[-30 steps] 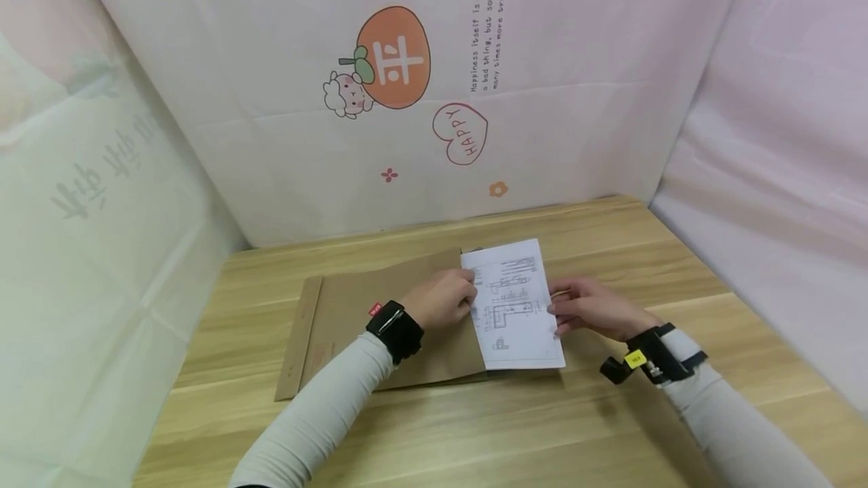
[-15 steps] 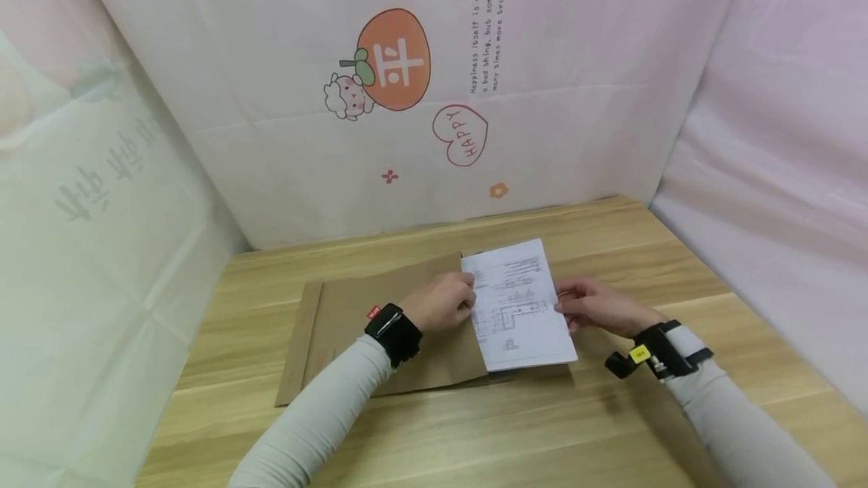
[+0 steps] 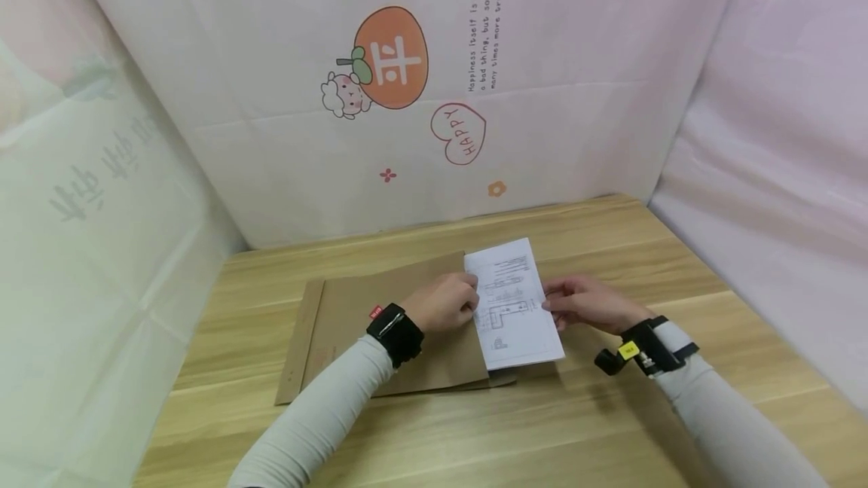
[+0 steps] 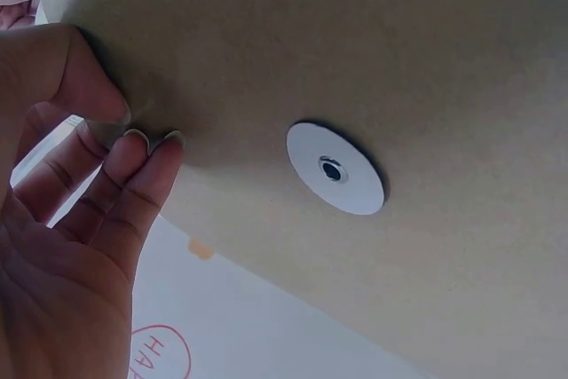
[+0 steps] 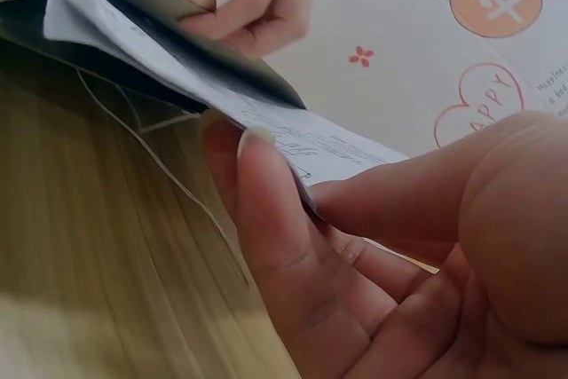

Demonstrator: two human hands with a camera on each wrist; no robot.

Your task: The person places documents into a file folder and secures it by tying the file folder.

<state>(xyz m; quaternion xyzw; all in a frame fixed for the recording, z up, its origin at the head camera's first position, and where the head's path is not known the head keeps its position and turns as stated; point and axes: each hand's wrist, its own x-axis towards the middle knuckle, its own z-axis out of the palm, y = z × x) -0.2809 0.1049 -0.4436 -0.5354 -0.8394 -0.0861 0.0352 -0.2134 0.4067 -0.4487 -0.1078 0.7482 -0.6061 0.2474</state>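
A brown kraft paper envelope [image 3: 353, 300] lies across the table, its mouth facing right. Out of that mouth sticks a thin stack of white papers [image 3: 508, 322] printed with line drawings. My left hand [image 3: 444, 303] pinches the envelope's upper layer at the mouth and keeps it raised. With thumb and fingers, my right hand [image 3: 586, 303] grips the papers by their right edge. In the right wrist view the papers [image 5: 133, 51] run into the dark gap between the envelope's layers. The papers' left part is hidden inside.
A white round string button [image 4: 311, 153] sits on the envelope in the left wrist view. A thin white string [image 5: 177, 179] hangs below the papers. The wooden table [image 3: 434, 443] meets a printed white cloth [image 3: 305, 172] behind, with cloth at both sides too.
The papers and my right hand shift slightly right at first, then back left, a bit further into the envelope. A piece of brown flap now shows below the papers. My left hand stays put.
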